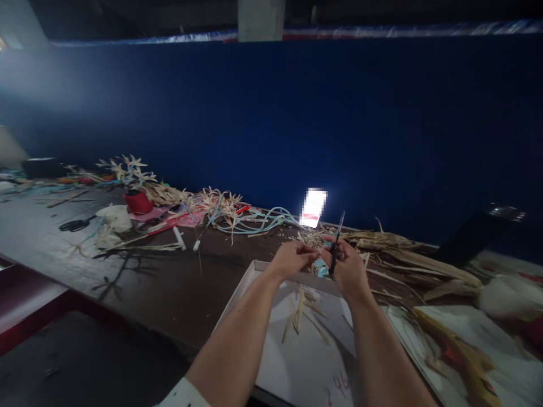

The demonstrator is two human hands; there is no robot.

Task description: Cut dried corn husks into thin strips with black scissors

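My right hand (348, 265) is closed around a pair of dark scissors (334, 257), whose thin blades point upward. Just left of it, my left hand (294, 257) is pinched shut, its fingertips meeting those of the right hand; whatever lies between them is too small to make out. Both hands hover over the far rim of a shallow white box (271, 362) with red handwriting on it. Inside the box lie narrow pale strips of dried leaf (300, 311). A bit of light-blue material (321, 268) shows beneath my fingers.
Behind my hands a lit phone (311, 209) leans upright. Dried husks (445, 271) spread to the right. Leftward lie blue cords (263, 223), star-shaped dried flowers (131, 169), a red thread spool (138, 202) and black-handled scissors (76, 224). A dark blue wall (212, 113) stands behind the table.
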